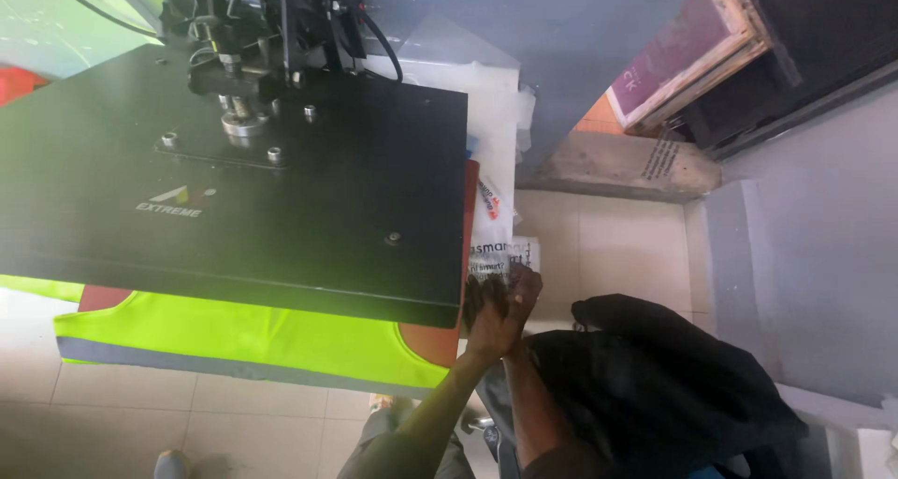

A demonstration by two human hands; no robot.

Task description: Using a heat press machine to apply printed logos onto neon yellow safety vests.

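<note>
A black heat press platen (281, 198) is lowered over a neon yellow vest (243, 339) with a grey reflective strip, which lies on a red pad (430, 339). My left hand (485, 315) and my right hand (519, 297) are pressed close together at the press's right front corner. Their fingertips reach the lower edge of a white printed sheet (500, 253). Whether either hand grips the sheet is unclear. A black garment (655, 385) is draped over my right forearm.
The press's lever mechanism and cables (262, 39) rise at the back. A white block (486, 86) stands behind the press. Framed boards (692, 49) lean on a concrete ledge (636, 166) by the blue wall. Pale tiled floor (608, 245) lies below.
</note>
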